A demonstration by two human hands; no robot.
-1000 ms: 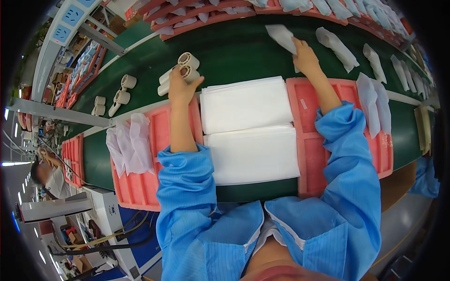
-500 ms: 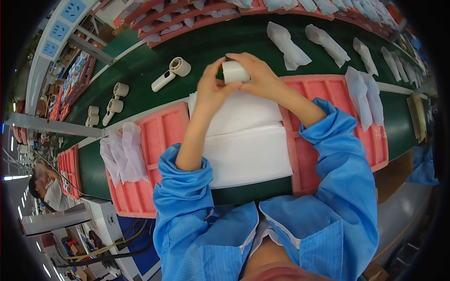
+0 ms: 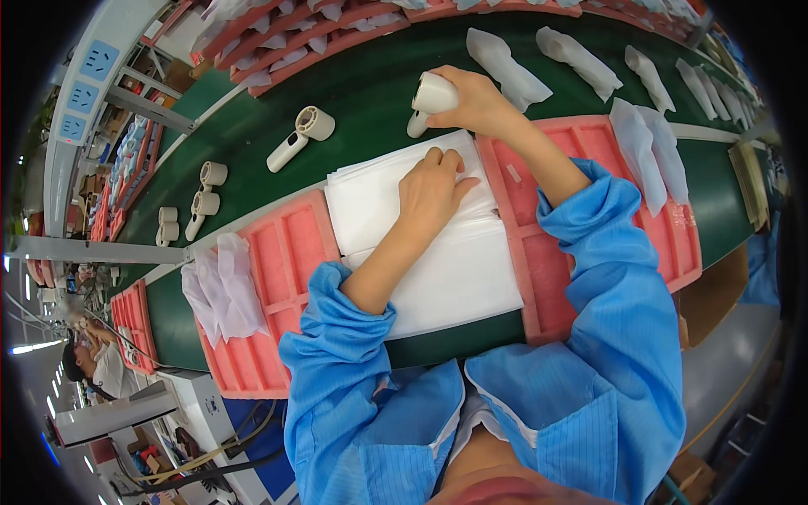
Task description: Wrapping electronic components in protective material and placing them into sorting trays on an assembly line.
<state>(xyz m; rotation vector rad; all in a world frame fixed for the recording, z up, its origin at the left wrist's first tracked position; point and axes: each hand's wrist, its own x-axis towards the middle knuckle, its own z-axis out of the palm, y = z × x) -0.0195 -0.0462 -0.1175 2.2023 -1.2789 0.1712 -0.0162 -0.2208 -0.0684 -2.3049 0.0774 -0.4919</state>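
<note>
My right hand (image 3: 481,103) is wrapped around the head of a white hair dryer body (image 3: 437,93), holding it above the green work surface beyond the white sleeves; its handle points down toward me. Below it, my left hand (image 3: 431,189) lies on the upper stack of thin white sleeves (image 3: 358,200), fingers slightly bent and thumb spread apart. A second stack of sleeves (image 3: 454,282) lies closer to me. Another hair dryer body (image 3: 301,139) rests on the green surface to the left.
Pink divided trays flank the sleeves, the left one (image 3: 282,244) and the right one (image 3: 581,135), with wrapped pieces (image 3: 220,290) on them. More hair dryer bodies (image 3: 204,202) lie far left. Several wrapped pieces (image 3: 507,69) line the far right; stacked pink trays (image 3: 328,42) stand behind.
My left hand has let go of the hair dryer body and come down onto the sleeves. My right hand has turned the body and moved it slightly away, so its handle now shows.
</note>
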